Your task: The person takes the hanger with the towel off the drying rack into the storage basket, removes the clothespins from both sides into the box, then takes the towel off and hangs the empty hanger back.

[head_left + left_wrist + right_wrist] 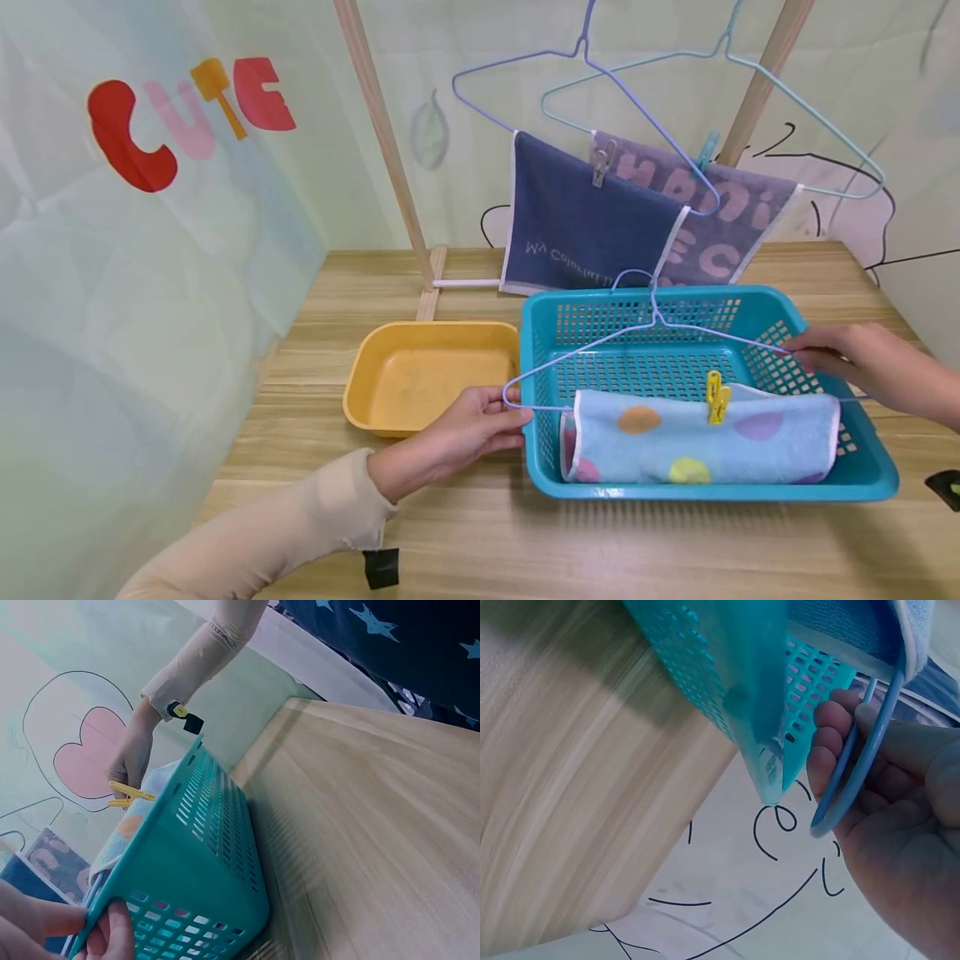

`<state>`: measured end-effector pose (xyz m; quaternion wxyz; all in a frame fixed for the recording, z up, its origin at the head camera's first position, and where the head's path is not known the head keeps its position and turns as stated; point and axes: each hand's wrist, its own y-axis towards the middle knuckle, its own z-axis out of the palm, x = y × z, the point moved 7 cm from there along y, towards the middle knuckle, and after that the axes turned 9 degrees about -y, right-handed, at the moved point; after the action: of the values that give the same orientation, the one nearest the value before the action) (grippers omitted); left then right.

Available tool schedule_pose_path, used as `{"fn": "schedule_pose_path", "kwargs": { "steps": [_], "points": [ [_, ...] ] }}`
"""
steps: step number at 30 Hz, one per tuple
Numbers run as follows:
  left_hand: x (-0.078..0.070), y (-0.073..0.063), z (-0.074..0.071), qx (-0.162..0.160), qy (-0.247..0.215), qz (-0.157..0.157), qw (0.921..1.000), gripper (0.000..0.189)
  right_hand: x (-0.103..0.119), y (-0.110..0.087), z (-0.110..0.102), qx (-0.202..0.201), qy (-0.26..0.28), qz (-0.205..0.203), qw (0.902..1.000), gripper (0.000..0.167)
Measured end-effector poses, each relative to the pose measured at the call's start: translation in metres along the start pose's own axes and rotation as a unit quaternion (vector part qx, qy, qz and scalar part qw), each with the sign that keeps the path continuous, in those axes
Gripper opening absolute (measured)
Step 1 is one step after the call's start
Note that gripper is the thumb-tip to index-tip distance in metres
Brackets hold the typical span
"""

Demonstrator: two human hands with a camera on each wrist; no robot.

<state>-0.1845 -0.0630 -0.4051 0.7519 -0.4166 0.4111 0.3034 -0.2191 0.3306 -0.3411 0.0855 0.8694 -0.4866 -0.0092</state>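
Observation:
A light blue dotted towel (705,437) hangs folded over the bottom bar of a lavender hanger (577,354), low over the turquoise basket (543,479). A yellow clothespin (717,398) clips the towel near its middle. My left hand (480,421) pinches the hanger's left end at the basket's left rim, thumb and fingers close about the rim in the left wrist view. At the other end, my right hand (862,358) grips the hanger, its fingers curled round the wire in the right wrist view.
A yellow tub (360,396) stands left of the basket. Behind, a navy towel (592,217) and a purple towel (720,217) hang clipped on hangers. Wooden posts (386,142) of a rack rise behind the basket, joined low by a white bar (465,283).

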Motion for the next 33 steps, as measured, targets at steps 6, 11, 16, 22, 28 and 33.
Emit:
{"fn": "schedule_pose_path", "kwargs": {
  "steps": [6, 11, 16, 22, 28, 33],
  "points": [
    [-0.0009, 0.0003, -0.0012, -0.003, 0.011, 0.003, 0.9999, 0.032, 0.0019, 0.0026, 0.0036, 0.000, -0.011, 0.002, 0.9999, 0.019],
    [-0.0007, 0.0004, -0.0015, -0.001, 0.016, 0.003, 0.9999, 0.033, 0.0038, 0.0040, 0.0036, -0.012, -0.017, -0.007, 0.9998, 0.019],
    [-0.0010, 0.0008, -0.0011, -0.002, 0.016, 0.009, 0.9998, 0.031, 0.0039, 0.0061, 0.0059, -0.002, -0.010, -0.005, 0.9999, 0.017],
    [-0.0012, 0.0012, -0.0018, -0.002, 0.018, 0.004, 0.9998, 0.032, 0.0034, 0.0071, 0.0077, 0.007, -0.004, 0.000, 1.0000, 0.016],
    [-0.0022, 0.0012, -0.0012, 0.002, 0.017, 0.007, 0.9998, 0.031, 0.0042, 0.0069, 0.0087, -0.002, -0.010, 0.001, 0.9999, 0.016],
    [-0.0027, 0.0020, -0.0001, 0.008, 0.016, 0.010, 0.9998, 0.029, 0.0050, 0.0049, 0.0089, -0.017, -0.011, -0.001, 0.9998, 0.018]
  ]
}}
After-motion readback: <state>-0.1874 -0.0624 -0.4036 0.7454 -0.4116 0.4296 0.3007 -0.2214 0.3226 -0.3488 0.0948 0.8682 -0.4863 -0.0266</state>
